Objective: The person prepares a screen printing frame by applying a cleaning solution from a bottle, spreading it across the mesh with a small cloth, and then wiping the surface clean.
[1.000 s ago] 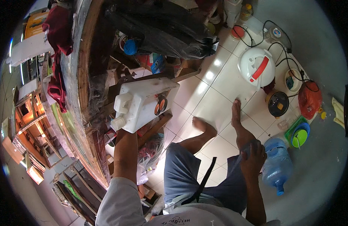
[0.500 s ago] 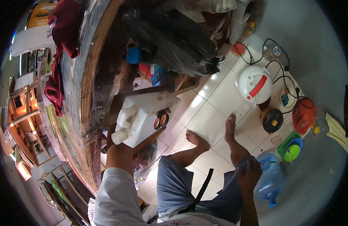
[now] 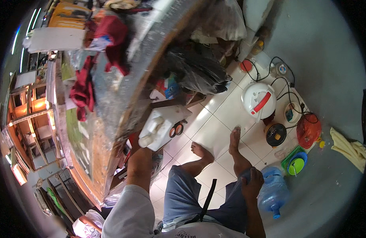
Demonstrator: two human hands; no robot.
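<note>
My left arm reaches under the worktop, its forearm passing behind a white plastic jug. The left hand itself is hidden there, so what it touches does not show. Beside the jug are scissors with black and orange handles. My right hand rests over my right knee with its fingers apart and holds nothing. A large clear blue water bottle lies on the floor just right of it.
A black plastic bag bulges below the worktop. Dark red cloths lie on top. Along the wall stand a white rice cooker with cables, a black-lidded pot, a red bag and a green bowl. Another person's sleeve shows lower left.
The view has shifted, so more of the worktop shows. A round blue cap seen before by the black bag is out of sight now. My right hand stays on the knee.
</note>
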